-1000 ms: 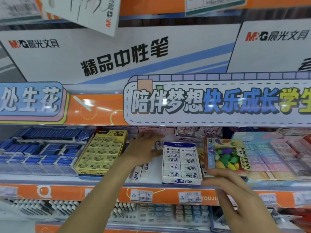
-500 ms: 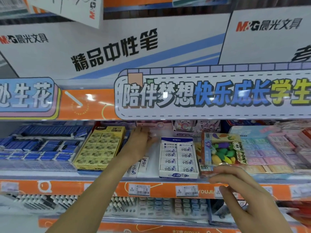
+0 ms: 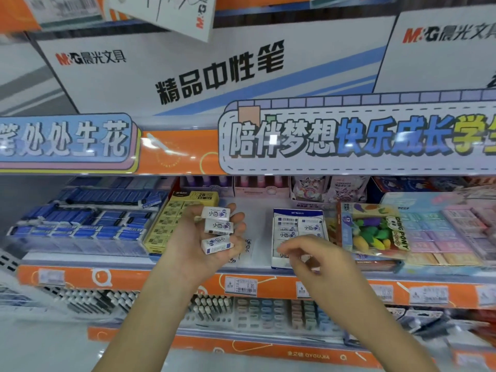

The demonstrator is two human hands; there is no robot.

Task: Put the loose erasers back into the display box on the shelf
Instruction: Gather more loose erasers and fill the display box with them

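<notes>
My left hand (image 3: 200,242) is turned palm up in front of the shelf and holds three white erasers (image 3: 218,227) with blue print, stacked across the fingers. The white and blue display box (image 3: 296,222), filled with the same erasers, stands on the shelf to the right of that hand. More loose erasers (image 3: 248,247) lie on the shelf between hand and box. My right hand (image 3: 318,260) hovers in front of the box's lower part with fingers curled and apart, holding nothing, and hides the box's front edge.
A yellow 2B eraser box (image 3: 174,224) sits left of my left hand, and blue erasers (image 3: 88,224) fill the far left. A fruit eraser pack (image 3: 375,229) and pastel erasers (image 3: 442,229) stand on the right. An orange shelf edge (image 3: 161,277) with price tags runs below.
My left hand has come back from the rear of the shelf, turned palm up, and now holds three erasers. My right hand has moved left in front of the display box.
</notes>
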